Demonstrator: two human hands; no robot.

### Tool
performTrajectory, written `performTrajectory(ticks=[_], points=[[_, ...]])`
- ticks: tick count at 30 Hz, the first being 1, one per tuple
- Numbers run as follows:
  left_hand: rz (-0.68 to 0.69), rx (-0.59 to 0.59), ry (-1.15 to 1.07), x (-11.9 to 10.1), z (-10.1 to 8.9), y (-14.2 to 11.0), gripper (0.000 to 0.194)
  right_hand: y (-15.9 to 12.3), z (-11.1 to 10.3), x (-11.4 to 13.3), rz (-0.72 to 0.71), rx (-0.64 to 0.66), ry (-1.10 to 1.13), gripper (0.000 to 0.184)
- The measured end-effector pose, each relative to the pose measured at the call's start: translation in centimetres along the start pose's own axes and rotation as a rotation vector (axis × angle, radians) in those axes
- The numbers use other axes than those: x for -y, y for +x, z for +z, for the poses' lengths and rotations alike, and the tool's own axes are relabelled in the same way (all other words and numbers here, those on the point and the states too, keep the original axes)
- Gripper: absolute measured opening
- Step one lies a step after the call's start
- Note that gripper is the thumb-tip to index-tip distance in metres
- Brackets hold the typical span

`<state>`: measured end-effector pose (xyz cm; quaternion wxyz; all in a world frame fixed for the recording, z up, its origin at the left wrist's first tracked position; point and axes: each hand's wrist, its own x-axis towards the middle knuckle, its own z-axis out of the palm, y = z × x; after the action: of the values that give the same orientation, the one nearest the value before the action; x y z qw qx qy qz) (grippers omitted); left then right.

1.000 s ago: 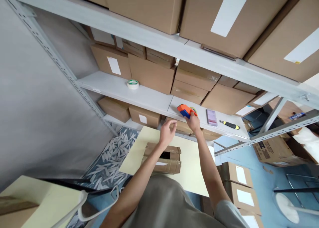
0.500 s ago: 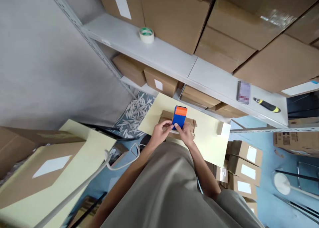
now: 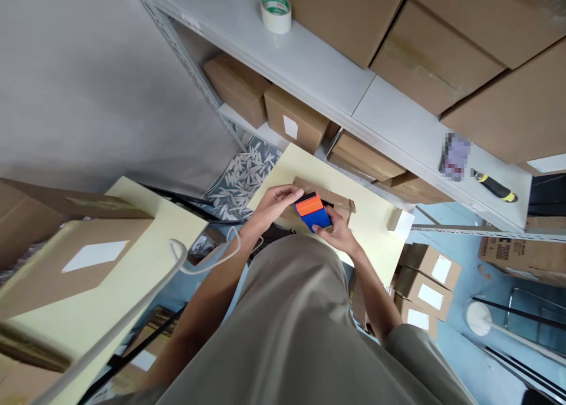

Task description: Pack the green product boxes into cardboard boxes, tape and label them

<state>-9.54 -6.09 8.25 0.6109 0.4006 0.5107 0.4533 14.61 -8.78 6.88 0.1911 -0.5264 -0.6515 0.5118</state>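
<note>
An orange and blue tape dispenser (image 3: pixel 313 210) is held over the small table in my right hand (image 3: pixel 338 231), which is wrapped round its blue end. My left hand (image 3: pixel 276 204) is closed in a pinch at the dispenser's black front edge. Whether a strip of tape lies between those fingertips is too small to tell. Below both hands, a worn cardboard box (image 3: pixel 325 193) with an opening in its top rests on the pale yellow table (image 3: pixel 371 246); the hands and dispenser partly cover it.
Ahead runs a grey shelf (image 3: pixel 327 81) with a tape roll (image 3: pixel 276 13), a blurred purple packet (image 3: pixel 455 156), a black and yellow utility knife (image 3: pixel 494 187) and several boxes. A second table (image 3: pixel 177 231) stands left, near a white bent tube (image 3: pixel 172 263). Stacked cartons (image 3: pixel 424 287) stand right.
The tape dispenser has come from the shelf down over the box, and its orange end has turned leftward. My left hand has shifted from its lower side to the front edge. The view has tilted down.
</note>
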Motion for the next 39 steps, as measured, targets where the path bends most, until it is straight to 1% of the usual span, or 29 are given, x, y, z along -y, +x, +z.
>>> performTrajectory(ticks=[4, 7, 9, 11, 13, 16, 18, 21, 22, 24, 26, 29, 32, 35, 37, 39], points=[[0.031, -0.002, -0.005, -0.7, 0.4, -0.3, 0.048, -0.6, -1.2, 1.4, -0.012, 0.039, -0.134, 0.037], [0.050, 0.000, 0.016, -0.4, 0.4, -0.4, 0.047, -0.8, -2.0, 2.0, -0.013, 0.044, -0.173, 0.042], [0.054, -0.016, 0.036, 0.4, 0.5, -0.5, 0.047, -1.0, -2.5, 2.4, -0.006, 0.053, -0.192, 0.049], [0.055, -0.065, 0.062, 1.5, 0.7, -0.7, 0.047, -1.1, -2.9, 2.8, 0.016, 0.085, -0.231, 0.054], [0.048, -0.130, 0.081, 2.6, 1.1, -1.2, 0.047, -1.4, -3.3, 3.4, 0.038, 0.143, -0.275, 0.056], [0.030, -0.175, 0.072, 3.8, 1.4, -2.0, 0.045, -2.1, -4.4, 4.5, 0.053, 0.227, -0.333, 0.055], [0.034, -0.227, 0.065, 3.9, 1.0, -2.3, 0.041, -2.7, -5.5, 5.3, 0.072, 0.266, -0.385, 0.052], [0.051, -0.373, 0.052, 3.5, -0.6, -2.1, 0.039, -3.4, -7.4, 6.4, 0.101, 0.323, -0.434, 0.051], [0.050, -0.398, 0.035, 3.5, -1.1, -2.0, 0.040, -3.5, -8.1, 6.7, 0.106, 0.342, -0.434, 0.052], [0.030, -0.394, -0.039, 3.7, -1.7, -1.7, 0.043, -3.3, -9.5, 7.3, 0.105, 0.364, -0.441, 0.052], [-0.021, -0.360, -0.168, 4.4, -1.4, -1.6, 0.047, -2.7, -10.7, 7.8, 0.097, 0.354, -0.481, 0.053], [-0.135, -0.315, -0.348, 6.0, -0.2, -1.6, 0.055, -1.1, -12.1, 8.1, 0.082, 0.335, -0.580, 0.054], [-0.212, -0.308, -0.406, 7.6, 0.4, -1.1, 0.060, 0.9, -12.9, 8.0, 0.101, 0.373, -0.649, 0.057], [-0.209, -0.323, -0.445, 8.5, 0.1, -0.1, 0.060, 3.0, -12.8, 7.5, 0.100, 0.370, -0.672, 0.059], [-0.206, -0.336, -0.468, 8.7, -0.3, 0.5, 0.058, 4.2, -12.3, 7.0, 0.085, 0.336, -0.664, 0.061], [-0.220, -0.356, -0.481, 8.8, -0.7, 0.9, 0.056, 5.3, -11.7, 6.2, 0.110, 0.341, -0.619, 0.062]])
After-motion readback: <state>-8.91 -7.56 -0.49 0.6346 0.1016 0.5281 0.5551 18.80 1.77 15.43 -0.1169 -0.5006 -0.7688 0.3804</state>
